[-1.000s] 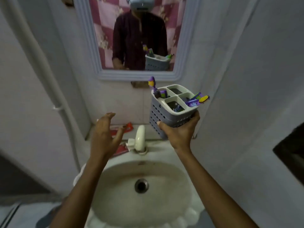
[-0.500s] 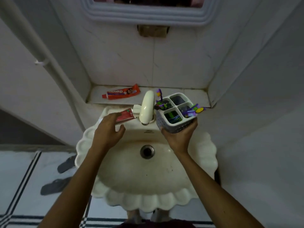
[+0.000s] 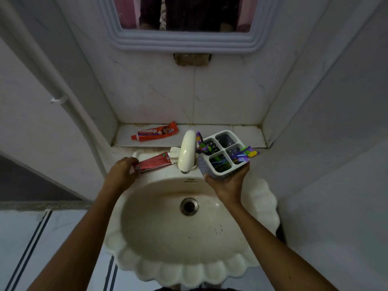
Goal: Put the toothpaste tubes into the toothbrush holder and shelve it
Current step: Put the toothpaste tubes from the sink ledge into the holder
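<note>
My right hand (image 3: 227,182) grips a grey four-compartment toothbrush holder (image 3: 222,156) from below, held just right of the tap, with several toothbrushes sticking out of it. A dark red toothpaste tube (image 3: 156,161) lies on the sink's back rim, left of the tap. My left hand (image 3: 123,172) rests on its left end, fingers curled over it. A second, orange-red toothpaste tube (image 3: 156,133) lies flat on the tiled ledge (image 3: 241,135) behind the sink, apart from both hands.
A cream tap (image 3: 186,151) stands at the back of the scalloped white sink (image 3: 189,269) with its drain (image 3: 189,206). A mirror frame (image 3: 184,42) hangs above. Walls close in on both sides; a white pipe (image 3: 60,101) runs down the left.
The view has tilted down from the mirror to the sink. My right hand lowered the holder beside the tap. My left hand reached down onto the dark red tube.
</note>
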{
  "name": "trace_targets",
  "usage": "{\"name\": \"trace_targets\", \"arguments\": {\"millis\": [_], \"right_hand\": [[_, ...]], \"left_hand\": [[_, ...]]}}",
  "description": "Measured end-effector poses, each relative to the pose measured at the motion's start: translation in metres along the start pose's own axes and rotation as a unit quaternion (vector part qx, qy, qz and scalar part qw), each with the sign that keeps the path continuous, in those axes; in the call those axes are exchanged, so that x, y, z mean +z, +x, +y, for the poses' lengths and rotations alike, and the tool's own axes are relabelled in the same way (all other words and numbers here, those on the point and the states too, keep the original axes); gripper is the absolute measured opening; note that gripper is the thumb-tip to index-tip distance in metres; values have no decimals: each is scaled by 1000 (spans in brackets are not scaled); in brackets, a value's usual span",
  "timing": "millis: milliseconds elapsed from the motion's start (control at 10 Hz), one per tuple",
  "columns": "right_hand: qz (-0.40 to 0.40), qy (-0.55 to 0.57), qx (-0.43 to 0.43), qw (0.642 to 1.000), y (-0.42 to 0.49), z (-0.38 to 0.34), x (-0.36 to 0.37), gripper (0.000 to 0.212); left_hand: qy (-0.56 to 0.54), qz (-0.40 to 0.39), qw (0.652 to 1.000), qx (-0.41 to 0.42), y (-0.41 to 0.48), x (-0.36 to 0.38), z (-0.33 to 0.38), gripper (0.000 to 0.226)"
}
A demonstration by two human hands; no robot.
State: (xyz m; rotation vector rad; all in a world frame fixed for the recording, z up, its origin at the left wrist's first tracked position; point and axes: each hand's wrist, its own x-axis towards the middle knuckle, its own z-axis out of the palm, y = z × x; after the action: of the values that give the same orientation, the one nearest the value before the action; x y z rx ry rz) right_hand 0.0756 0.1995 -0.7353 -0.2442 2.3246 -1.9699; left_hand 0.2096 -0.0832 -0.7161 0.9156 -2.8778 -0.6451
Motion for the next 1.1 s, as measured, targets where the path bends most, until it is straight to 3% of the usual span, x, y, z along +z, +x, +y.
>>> {"name": "trace_targets", "arguments": {"millis": [200,300,400,500,700,900,1000,1100], "right_hand": [[2,-2,3,1000,1,2,1,106],[-12,28,-6,1000,2,3,0,111],[-19,31,-22,999,4,5,2,110],[-8,31,-28,999,5,8,1,114],[-21,61,-37,997,4,-1,0,108],[-19,44,-7,999,10,9,-1,112],[-12,36,-7,999,10,10,-2,113],[2,13,-22,1000,10,12,-3,113]], "left_hand": [[-110,57,990,73,3,-45,16,37],[-158,142,973,93,6,-88,40,38],[-230,198,937,171,11,-137,92,31],[-166,140,932,289,32,-158,155,39],[-36,-31,928,369,68,-124,238,36],[36,-101,926,362,85,-77,254,39],[-26,-165,936,308,88,-65,248,53],[-133,-147,950,241,93,-69,222,53]]}}
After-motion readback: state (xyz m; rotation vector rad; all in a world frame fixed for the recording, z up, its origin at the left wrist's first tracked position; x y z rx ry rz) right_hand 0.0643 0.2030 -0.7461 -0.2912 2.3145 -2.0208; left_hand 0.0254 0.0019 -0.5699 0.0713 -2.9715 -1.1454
